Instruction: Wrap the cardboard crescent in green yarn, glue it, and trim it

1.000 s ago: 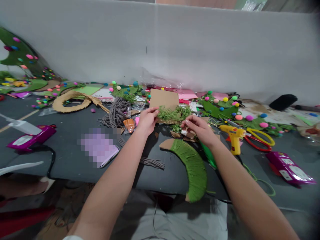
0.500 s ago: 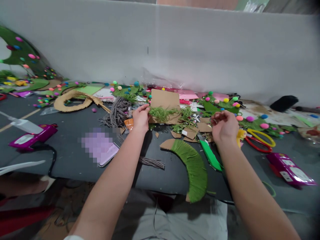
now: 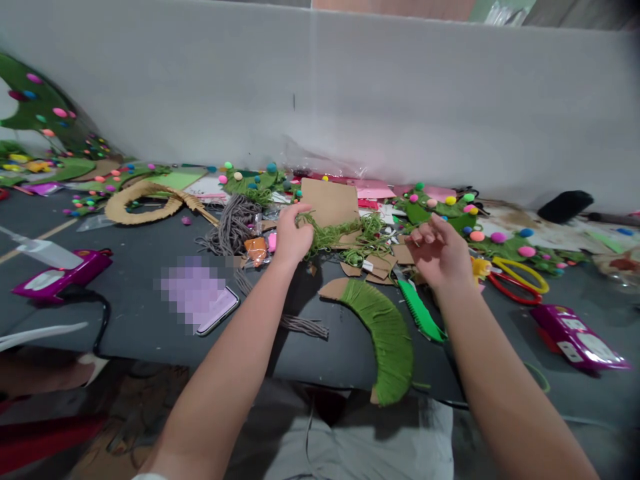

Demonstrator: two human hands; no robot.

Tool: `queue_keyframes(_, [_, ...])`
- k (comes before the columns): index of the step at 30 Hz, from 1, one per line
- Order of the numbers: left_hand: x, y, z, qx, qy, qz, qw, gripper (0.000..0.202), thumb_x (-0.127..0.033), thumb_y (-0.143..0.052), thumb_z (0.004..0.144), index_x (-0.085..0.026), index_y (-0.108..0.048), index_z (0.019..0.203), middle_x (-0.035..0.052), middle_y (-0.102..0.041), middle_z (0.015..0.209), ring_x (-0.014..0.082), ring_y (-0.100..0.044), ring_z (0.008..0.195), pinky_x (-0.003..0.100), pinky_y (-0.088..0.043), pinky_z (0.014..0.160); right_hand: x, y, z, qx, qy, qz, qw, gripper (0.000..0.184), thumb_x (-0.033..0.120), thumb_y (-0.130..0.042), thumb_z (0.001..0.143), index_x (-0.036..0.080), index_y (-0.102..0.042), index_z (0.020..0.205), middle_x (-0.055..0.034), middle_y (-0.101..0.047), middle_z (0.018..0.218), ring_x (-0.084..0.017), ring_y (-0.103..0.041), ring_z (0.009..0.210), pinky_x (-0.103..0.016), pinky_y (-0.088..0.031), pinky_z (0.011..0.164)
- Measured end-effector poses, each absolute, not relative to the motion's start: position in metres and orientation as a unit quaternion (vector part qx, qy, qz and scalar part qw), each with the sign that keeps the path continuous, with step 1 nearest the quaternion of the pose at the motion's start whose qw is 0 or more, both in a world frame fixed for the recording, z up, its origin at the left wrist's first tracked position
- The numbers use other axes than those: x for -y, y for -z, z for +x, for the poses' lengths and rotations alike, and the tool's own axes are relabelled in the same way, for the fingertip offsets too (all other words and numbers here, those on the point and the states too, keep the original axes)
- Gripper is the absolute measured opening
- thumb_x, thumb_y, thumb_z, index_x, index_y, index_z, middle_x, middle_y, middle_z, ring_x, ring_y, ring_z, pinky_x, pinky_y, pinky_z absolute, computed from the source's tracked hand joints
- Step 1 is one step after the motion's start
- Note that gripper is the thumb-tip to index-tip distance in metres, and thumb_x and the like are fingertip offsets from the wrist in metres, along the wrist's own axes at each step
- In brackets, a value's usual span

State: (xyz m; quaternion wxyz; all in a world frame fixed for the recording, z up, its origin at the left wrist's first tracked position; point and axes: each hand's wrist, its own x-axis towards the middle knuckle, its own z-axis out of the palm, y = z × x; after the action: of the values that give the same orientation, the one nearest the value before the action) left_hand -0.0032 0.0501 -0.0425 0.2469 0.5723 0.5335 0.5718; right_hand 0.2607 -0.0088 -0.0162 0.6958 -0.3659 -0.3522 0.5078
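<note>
We are bending the fingers of our left grip (image 3: 294,239) partly closed at the left end of the tangled green yarn (image 3: 334,235), though we are not seeing clearly whether they are pinching a strand. The yarn is lying between our two grips, mostly right of the left one. We are holding our right grip (image 3: 441,252) half curled, and whether a thread is caught there is escaping us. Below the right grip, a green cutter (image 3: 420,313) is resting on the worktop (image 3: 140,260), with scissors (image 3: 523,277) lying to its right
</note>
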Motion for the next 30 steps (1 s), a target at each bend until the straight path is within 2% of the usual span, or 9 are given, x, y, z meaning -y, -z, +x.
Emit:
queue_keyframes(4, [-0.032,0.035,-0.002,-0.462,-0.378,0.78,0.187,0.045,-0.011,-0.062,0.067,-0.021,-0.071,0.11,0.0087,-0.059,0.134,0.0291,-0.05,0.128,0.044,-0.033,0.114,0.01,0.018,0.257,0.379,-0.48,-0.389,0.689,0.022,0.022,-0.077,0.07,0.022,-0.056,0.072,0.009,-0.032,0.051,-0.006,-0.03,0.042,-0.019,-0.04,0.044])
queue_keyframes(7, [-0.026,0.038,-0.001,-0.431,-0.258,0.85,0.159,0.049,-0.026,-0.073,0.068,-0.024,-0.069,0.117,0.0099,-0.054,0.141,0.0344,-0.04,0.136,0.051,-0.027,0.116,0.01,0.018,0.258,0.384,-0.45,-0.405,0.697,0.018,0.024,-0.076,0.072,0.022,-0.06,0.079,0.0071,-0.046,0.059,-0.005,-0.031,0.042,-0.019,-0.033,0.039])
queue_keyframes(14, [-0.036,0.056,-0.001,-0.457,-0.26,0.839,0.139,0.032,-0.011,-0.068,0.071,-0.021,-0.074,0.101,0.014,-0.063,0.126,0.0366,-0.052,0.123,0.052,-0.036,0.107,0.011,0.01,0.273,0.376,-0.451,-0.349,0.731,0.013,0.034,-0.067,0.086,0.024,-0.058,0.085,0.0004,-0.063,0.1,-0.009,-0.057,0.069,-0.021,-0.051,0.057])
queue_keyframes(16, [-0.036,0.055,-0.001,-0.47,-0.265,0.831,0.132,0.028,-0.01,-0.064,0.074,-0.02,-0.074,0.099,0.0143,-0.065,0.121,0.0361,-0.057,0.116,0.051,-0.04,0.102,0.013,0.006,0.277,0.355,-0.475,-0.326,0.736,0.016,0.036,-0.064,0.088,0.024,-0.056,0.083,-0.0003,-0.063,0.092,-0.011,-0.058,0.072,-0.026,-0.055,0.066])
queue_keyframes(18, [-0.036,0.054,0.0,-0.489,-0.268,0.82,0.127,0.026,-0.01,-0.058,0.078,-0.02,-0.074,0.096,0.0145,-0.067,0.116,0.0346,-0.061,0.109,0.049,-0.043,0.097,0.015,0.005,0.278,0.368,-0.488,-0.335,0.717,0.023,0.039,-0.067,0.085,0.023,-0.053,0.077,0.003,-0.054,0.07,-0.009,-0.047,0.053,-0.025,-0.051,0.056])
queue_keyframes(21, [-0.037,0.052,0.001,-0.519,-0.291,0.793,0.128,0.027,-0.009,-0.055,0.08,-0.021,-0.074,0.095,0.0134,-0.069,0.108,0.0316,-0.063,0.103,0.045,-0.045,0.095,0.019,0.01,0.274,0.5,-0.38,-0.449,0.636,0.026,0.044,-0.074,0.078,0.024,-0.058,0.076,0.0056,-0.043,0.058,-0.008,-0.032,0.044,-0.023,-0.035,0.044])
queue_keyframes(25, [-0.04,0.053,0.001,-0.527,-0.337,0.768,0.138,0.031,-0.006,-0.055,0.077,-0.022,-0.074,0.096,0.0114,-0.071,0.105,0.0287,-0.064,0.101,0.042,-0.046,0.096,0.019,0.025,0.269,0.702,-0.141,-0.584,0.383,0.034,0.049,-0.083,0.064,0.024,-0.074,0.084,-0.0039,-0.063,0.077,-0.017,-0.053,0.065,-0.029,-0.041,0.056])
queue_keyframes(28, [-0.043,0.053,-0.001,-0.53,-0.355,0.758,0.136,0.035,-0.003,-0.053,0.076,-0.02,-0.075,0.098,0.0116,-0.072,0.105,0.0276,-0.065,0.101,0.04,-0.047,0.095,0.016,0.033,0.271,0.742,-0.119,-0.596,0.283,0.028,0.05,-0.075,0.074,0.022,-0.075,0.071,-0.0052,-0.064,0.072,-0.019,-0.055,0.066,-0.032,-0.04,0.06])
queue_keyframes(30, [-0.043,0.052,-0.002,-0.533,-0.351,0.759,0.13,0.035,-0.004,-0.052,0.077,-0.018,-0.076,0.1,0.012,-0.073,0.106,0.0271,-0.065,0.1,0.039,-0.048,0.095,0.013,0.036,0.273,0.723,-0.146,-0.599,0.311,0.033,0.049,-0.065,0.084,0.021,-0.074,0.069,-0.0038,-0.064,0.067,-0.018,-0.055,0.063,-0.031,-0.039,0.059])
